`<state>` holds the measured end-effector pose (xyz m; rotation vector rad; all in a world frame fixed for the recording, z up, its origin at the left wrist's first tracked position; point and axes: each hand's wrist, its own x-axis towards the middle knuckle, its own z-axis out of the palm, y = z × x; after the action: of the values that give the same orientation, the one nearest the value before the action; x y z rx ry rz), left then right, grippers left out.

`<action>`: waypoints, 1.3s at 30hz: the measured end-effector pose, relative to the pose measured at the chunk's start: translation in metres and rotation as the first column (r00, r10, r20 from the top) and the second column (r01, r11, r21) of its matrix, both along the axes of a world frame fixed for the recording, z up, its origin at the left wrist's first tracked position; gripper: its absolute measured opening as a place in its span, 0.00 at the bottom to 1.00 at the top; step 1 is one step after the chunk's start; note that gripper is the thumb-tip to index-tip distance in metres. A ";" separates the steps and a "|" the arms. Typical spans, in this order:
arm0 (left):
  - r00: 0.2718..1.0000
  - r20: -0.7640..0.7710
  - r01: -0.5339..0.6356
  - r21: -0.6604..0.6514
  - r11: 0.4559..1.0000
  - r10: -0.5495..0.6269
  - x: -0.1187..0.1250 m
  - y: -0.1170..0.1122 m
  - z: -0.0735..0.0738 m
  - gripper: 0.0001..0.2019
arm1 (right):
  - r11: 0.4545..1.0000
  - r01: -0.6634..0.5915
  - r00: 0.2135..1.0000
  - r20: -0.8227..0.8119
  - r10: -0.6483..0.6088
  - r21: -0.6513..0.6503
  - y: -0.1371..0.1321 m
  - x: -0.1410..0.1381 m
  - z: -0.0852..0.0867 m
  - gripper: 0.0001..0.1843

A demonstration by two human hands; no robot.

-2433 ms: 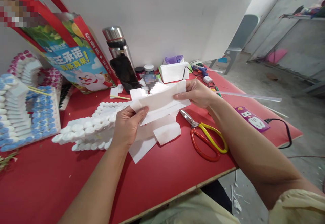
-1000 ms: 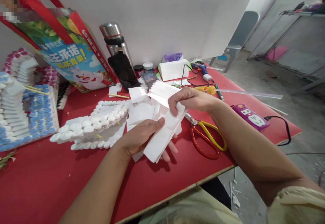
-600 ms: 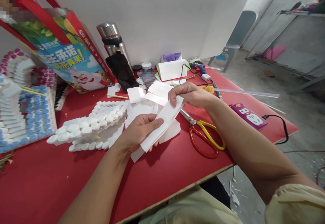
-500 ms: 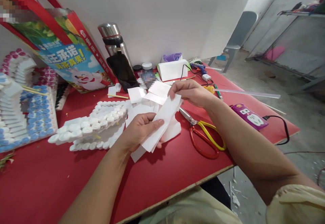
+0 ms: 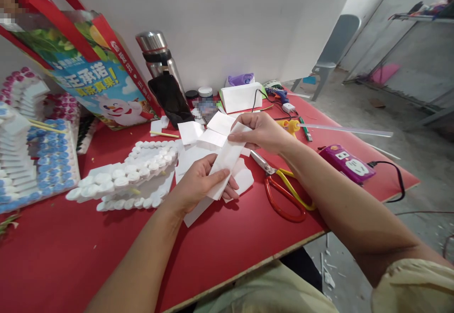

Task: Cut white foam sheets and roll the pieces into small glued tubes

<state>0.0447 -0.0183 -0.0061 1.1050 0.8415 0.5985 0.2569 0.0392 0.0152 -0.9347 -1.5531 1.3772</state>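
Between my hands is a folded strip of white paper (image 5: 227, 161), tilted up above the table. My left hand (image 5: 204, 178) grips its lower end, thumb on top and fingers underneath. At the upper end, my right hand (image 5: 257, 132) pinches the paper between thumb and fingers. Under and behind the strip lie more white paper pieces (image 5: 191, 132), some cut small. Just right of my hands rest scissors (image 5: 283, 195) with one red and one yellow handle. To the left sits a white craft piece (image 5: 122, 178) edged with rows of small white rolls.
On the red table (image 5: 106, 256), blue-and-white craft pieces (image 5: 53, 157) and a printed bag (image 5: 106, 81) stand left. A steel flask (image 5: 156, 48) and black phone (image 5: 170, 98) are behind. Rightward lie a glue gun (image 5: 280, 96) and purple power socket (image 5: 347, 163).
My right hand has shifted slightly left, and its thumb now lies across the strip's upper end. My left hand and the strip have risen a little; more left fingers show below it.
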 end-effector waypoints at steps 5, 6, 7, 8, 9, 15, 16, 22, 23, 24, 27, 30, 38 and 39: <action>0.996 0.083 0.043 0.003 0.999 -0.043 -0.002 0.002 -0.004 0.13 | 0.996 0.055 0.998 -0.022 -0.053 0.066 0.005 0.005 -0.004 0.15; 0.994 0.095 0.059 -0.004 0.998 -0.058 -0.003 0.002 -0.005 0.14 | 0.995 0.066 0.997 -0.033 -0.064 0.077 0.006 0.006 -0.004 0.15; 0.991 0.107 0.078 -0.011 0.997 -0.076 -0.003 0.002 -0.006 0.15 | 0.993 0.081 0.996 -0.046 -0.078 0.084 0.007 0.007 -0.005 0.15; 0.988 0.120 0.098 -0.012 0.995 -0.096 -0.004 0.002 -0.006 0.17 | 0.991 0.100 0.994 -0.059 -0.095 0.089 0.007 0.007 -0.005 0.15; 0.984 0.132 0.117 -0.006 0.993 -0.116 -0.005 0.002 -0.007 0.19 | 0.989 0.119 0.991 -0.069 -0.113 0.089 0.008 0.008 -0.005 0.15; 0.971 0.197 0.140 -0.003 0.990 -0.137 -0.004 0.001 -0.004 0.25 | 0.973 0.206 0.978 -0.052 -0.202 0.102 0.008 0.006 -0.002 0.16; 0.973 0.201 0.117 -0.022 0.993 -0.110 -0.003 0.001 -0.003 0.22 | 0.969 0.218 0.976 -0.039 -0.215 0.114 0.007 0.005 -0.002 0.16; 0.991 0.125 -0.046 -0.043 0.998 0.051 0.005 -0.003 0.001 0.15 | 0.960 0.244 0.965 0.067 -0.255 0.140 0.001 0.005 0.006 0.16; 0.991 0.122 -0.058 -0.038 0.998 0.062 0.005 -0.002 0.001 0.16 | 0.960 0.244 0.959 0.116 -0.260 0.134 -0.001 0.007 0.012 0.15; 0.989 0.131 -0.071 -0.032 0.997 0.075 0.004 -0.001 0.000 0.16 | 0.962 0.240 0.947 0.186 -0.262 0.130 -0.003 0.009 0.019 0.15; 0.973 0.188 -0.137 -0.005 0.991 0.135 0.001 0.004 -0.001 0.14 | 0.982 0.152 0.800 0.570 -0.190 0.115 -0.014 0.017 0.045 0.16; 0.944 0.229 -0.243 -0.001 0.970 0.237 -0.002 0.008 0.000 0.12 | 0.991 -0.001 0.425 0.897 -0.119 0.132 -0.034 0.022 0.060 0.15; 0.909 0.287 -0.305 -0.040 0.952 0.303 -0.003 0.008 0.000 0.11 | 0.987 -0.156 -0.149 0.989 0.025 -0.048 -0.120 0.025 0.015 0.20; 0.908 0.287 -0.309 -0.039 0.950 0.307 -0.002 0.008 0.000 0.11 | 0.991 -0.123 -0.159 0.987 0.025 -0.045 -0.125 0.026 0.008 0.23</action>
<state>0.0424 -0.0104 -0.0060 0.8665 0.7613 1.0041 0.2834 -0.0859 0.0231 -2.2368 -2.7830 0.2817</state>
